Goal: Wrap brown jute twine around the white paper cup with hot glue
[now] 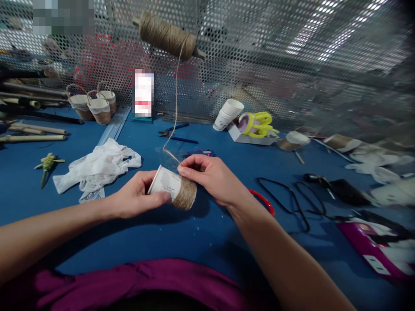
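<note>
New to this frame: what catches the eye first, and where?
First, the tilted white paper cup, its base end wrapped in brown twine, at centre in the left hand. The right hand pinches a thin brown strand running up to the big brown twine spool in front of grey perforated metal, top centre. Then bright yellow loops, right of centre.

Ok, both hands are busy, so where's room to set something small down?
Bare tabletop lies between the white box and black cord; nearly bare space between cup and purple cloth. Crowded: far right, and back left around baskets.
</note>
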`<action>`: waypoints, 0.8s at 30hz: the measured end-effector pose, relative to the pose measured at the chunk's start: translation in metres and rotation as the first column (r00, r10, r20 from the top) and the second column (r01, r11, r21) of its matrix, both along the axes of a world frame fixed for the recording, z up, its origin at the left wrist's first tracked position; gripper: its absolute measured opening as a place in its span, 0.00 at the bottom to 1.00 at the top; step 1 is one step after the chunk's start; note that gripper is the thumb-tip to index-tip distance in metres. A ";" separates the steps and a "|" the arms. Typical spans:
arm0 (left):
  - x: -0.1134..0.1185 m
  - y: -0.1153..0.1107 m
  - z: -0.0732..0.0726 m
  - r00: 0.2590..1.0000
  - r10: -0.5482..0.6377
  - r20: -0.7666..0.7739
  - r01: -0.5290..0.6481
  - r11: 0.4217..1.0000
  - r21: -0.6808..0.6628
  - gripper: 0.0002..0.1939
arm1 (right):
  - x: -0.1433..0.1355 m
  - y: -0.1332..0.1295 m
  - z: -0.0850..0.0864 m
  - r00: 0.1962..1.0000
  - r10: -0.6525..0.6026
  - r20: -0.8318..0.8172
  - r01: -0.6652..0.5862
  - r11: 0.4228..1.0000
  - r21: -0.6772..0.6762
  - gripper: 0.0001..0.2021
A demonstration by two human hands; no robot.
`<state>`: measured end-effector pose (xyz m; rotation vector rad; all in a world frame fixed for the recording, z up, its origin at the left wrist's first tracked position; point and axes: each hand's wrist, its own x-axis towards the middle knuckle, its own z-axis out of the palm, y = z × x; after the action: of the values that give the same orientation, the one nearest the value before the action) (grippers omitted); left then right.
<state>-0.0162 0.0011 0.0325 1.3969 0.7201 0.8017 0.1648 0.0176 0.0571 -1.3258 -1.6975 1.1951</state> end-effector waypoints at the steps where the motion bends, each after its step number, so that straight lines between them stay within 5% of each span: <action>1: 0.000 0.000 0.000 1.000 0.003 0.002 -0.003 1.000 -0.012 0.05 | -0.001 0.000 0.000 1.000 -0.001 0.002 0.001 1.000 -0.010 0.06; 6: 0.003 0.003 -0.003 0.995 0.054 0.087 -0.039 0.986 -0.165 0.08 | 0.003 0.007 -0.002 0.992 -0.045 0.114 0.041 0.999 0.036 0.08; 11: 0.010 0.011 -0.006 0.931 0.290 0.220 -0.189 0.901 -0.390 0.06 | 0.009 0.001 0.006 0.963 -0.197 0.184 0.144 0.953 0.267 0.13; 18: 0.012 0.013 -0.005 0.889 0.293 0.353 -0.119 0.890 -0.439 0.05 | -0.009 -0.022 0.011 0.916 -0.143 0.376 0.003 0.937 0.349 0.12; 24: 0.012 0.010 -0.004 0.887 0.299 0.352 -0.124 0.888 -0.442 0.07 | -0.014 -0.021 0.001 0.890 -0.209 0.404 0.022 0.907 0.421 0.15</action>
<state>-0.0041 0.0107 0.0287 0.7378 0.6682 1.0168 0.1509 -0.0035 0.0577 -1.4750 -2.0057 0.4379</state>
